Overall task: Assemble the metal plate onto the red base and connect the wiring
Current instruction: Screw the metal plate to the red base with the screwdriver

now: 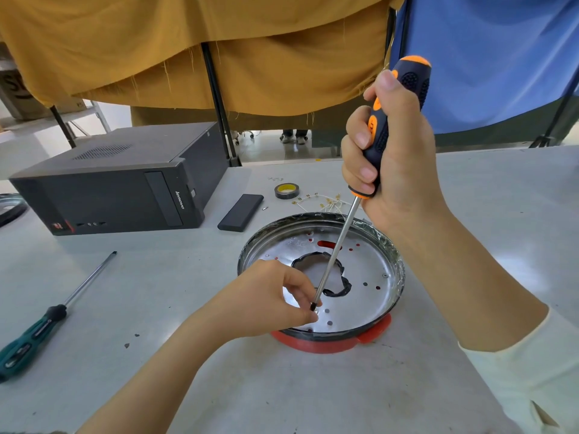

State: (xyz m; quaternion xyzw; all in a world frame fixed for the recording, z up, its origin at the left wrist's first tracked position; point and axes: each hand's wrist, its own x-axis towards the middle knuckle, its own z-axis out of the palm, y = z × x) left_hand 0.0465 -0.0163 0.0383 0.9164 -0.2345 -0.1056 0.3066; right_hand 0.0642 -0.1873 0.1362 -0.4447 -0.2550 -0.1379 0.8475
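A round shiny metal plate (366, 277) with several small holes and a black-edged centre opening sits on the red base (316, 344), whose rim shows under its near edge. My right hand (394, 158) grips the black-and-orange handle of a screwdriver (336, 252). The shaft slants down to the plate's near-left part. My left hand (275, 299) pinches a small screw at the tip of the screwdriver, thumb and fingers curled around it. Loose white wires (322, 203) with brass terminals lie on the table behind the plate.
A black computer tower (119, 183) lies at the back left. A green-handled screwdriver (47, 321) lies at the left. A black flat box (240, 212) and a roll of tape (286, 191) sit behind the plate. Yellow and blue cloths hang behind the table.
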